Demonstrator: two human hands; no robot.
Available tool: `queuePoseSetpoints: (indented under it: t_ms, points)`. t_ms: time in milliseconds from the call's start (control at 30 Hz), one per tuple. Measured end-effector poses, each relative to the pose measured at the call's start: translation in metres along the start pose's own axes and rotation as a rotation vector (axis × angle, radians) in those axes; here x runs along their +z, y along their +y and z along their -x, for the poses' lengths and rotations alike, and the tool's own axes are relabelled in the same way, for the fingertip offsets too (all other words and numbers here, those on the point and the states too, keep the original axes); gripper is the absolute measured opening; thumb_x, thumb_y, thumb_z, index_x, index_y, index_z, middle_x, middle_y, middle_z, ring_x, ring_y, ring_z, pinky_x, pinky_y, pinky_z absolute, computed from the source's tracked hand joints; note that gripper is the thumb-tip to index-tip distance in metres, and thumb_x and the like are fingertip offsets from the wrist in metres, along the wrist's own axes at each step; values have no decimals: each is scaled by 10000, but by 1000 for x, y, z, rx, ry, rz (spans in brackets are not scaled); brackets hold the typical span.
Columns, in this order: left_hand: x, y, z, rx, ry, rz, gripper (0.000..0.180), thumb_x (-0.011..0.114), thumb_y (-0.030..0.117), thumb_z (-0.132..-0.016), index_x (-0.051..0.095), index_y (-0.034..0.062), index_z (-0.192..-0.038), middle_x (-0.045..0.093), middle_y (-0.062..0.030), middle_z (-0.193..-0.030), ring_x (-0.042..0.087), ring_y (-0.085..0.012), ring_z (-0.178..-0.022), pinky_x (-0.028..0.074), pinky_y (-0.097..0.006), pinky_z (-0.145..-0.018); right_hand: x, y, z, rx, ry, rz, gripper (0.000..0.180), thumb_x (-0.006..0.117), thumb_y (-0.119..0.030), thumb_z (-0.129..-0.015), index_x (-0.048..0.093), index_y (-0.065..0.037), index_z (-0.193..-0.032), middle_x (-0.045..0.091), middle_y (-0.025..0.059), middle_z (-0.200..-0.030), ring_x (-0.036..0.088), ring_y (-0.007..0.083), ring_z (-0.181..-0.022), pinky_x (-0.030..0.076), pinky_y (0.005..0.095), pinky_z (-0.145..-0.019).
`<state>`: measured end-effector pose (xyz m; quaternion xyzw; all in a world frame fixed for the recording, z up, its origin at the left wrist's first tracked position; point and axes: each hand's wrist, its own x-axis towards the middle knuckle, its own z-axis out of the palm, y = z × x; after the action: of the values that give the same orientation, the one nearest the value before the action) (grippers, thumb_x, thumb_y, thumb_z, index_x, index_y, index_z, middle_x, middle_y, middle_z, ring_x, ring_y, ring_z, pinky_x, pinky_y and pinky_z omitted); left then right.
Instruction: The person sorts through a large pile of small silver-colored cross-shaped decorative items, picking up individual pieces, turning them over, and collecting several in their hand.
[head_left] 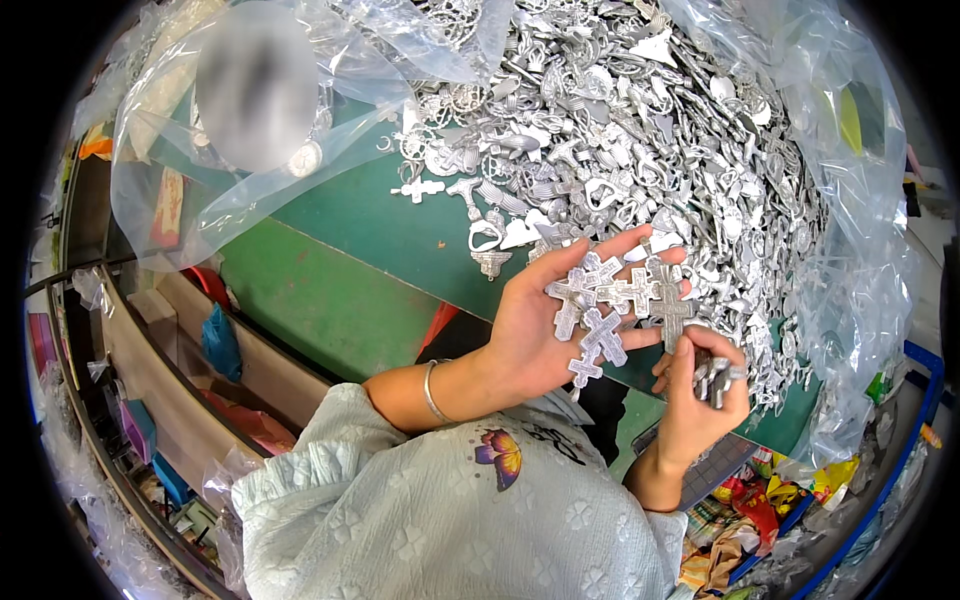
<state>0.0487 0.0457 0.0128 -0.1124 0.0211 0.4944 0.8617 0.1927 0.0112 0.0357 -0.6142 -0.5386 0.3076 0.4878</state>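
Note:
My left hand (535,320) lies palm up with its fingers spread, and several silvery metal cross pendants (603,337) rest across the palm and fingers. In my right hand (710,395), thumb and forefinger pinch the lower end of a larger, darker cross pendant (671,305), whose upper part lies against the left fingers. A few more small metal pieces (718,378) are tucked in the curled right fingers; their kind is hard to make out. Just beyond both hands spreads a large heap of silvery metal pendants (600,150).
The heap lies on a green table (330,240). Clear plastic sheeting (840,250) borders it at the right, with more plastic (240,215) at the far left. A brown shelf (190,370) stands left of me. Colourful wrappers (750,510) fill a blue-rimmed bin at the lower right.

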Motion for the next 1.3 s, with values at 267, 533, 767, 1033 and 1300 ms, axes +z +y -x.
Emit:
queuePoseSetpoints:
  t_ms: [267, 533, 767, 1033, 1300]
  points:
    - [-2, -2, 0, -6, -51, -40, 592, 300, 419, -887, 205, 108, -1383, 185, -185, -1419, 214, -374, -1292, 213, -497, -1038, -3, -14, -2, -318, -232, 256, 258, 671, 123, -625, 591, 46, -859, 571, 130, -790, 564, 174, -616, 454, 243, -552]
    - [-2, -3, -1, 49, -53, 30, 574, 270, 426, -898, 201, 129, -1384, 184, -172, -1422, 210, -366, -1296, 193, -542, -1033, -5, -29, 0, -290, -341, 294, 318, 720, 84, -584, 616, 13, -876, 516, 86, -832, 518, 145, -576, 413, 246, -509]
    - [-1, -2, -2, 100, -45, -34, 558, 263, 412, -904, 229, 110, -1372, 198, -162, -1420, 223, -355, -1293, 218, -478, -1045, 5, -36, -4, -233, -457, 564, 299, 702, 27, -635, 600, 8, -915, 479, 90, -843, 508, 186, -618, 424, 272, -558]
    - [0, -5, -3, 100, -43, 29, 541, 282, 386, -902, 249, 106, -1363, 226, -151, -1410, 254, -341, -1281, 211, -498, -1041, 6, -25, -8, -435, -323, 506, 237, 651, 42, -671, 580, 15, -896, 520, 111, -793, 535, 243, -566, 451, 310, -507]
    - [3, -5, -5, 118, -55, 98, 531, 312, 381, -893, 257, 127, -1356, 245, -135, -1403, 253, -337, -1282, 188, -541, -1038, 11, -16, -4, 195, -44, -110, 32, 569, 27, -795, 545, 42, -779, 581, 114, -632, 501, 101, -441, 378, 190, -422]
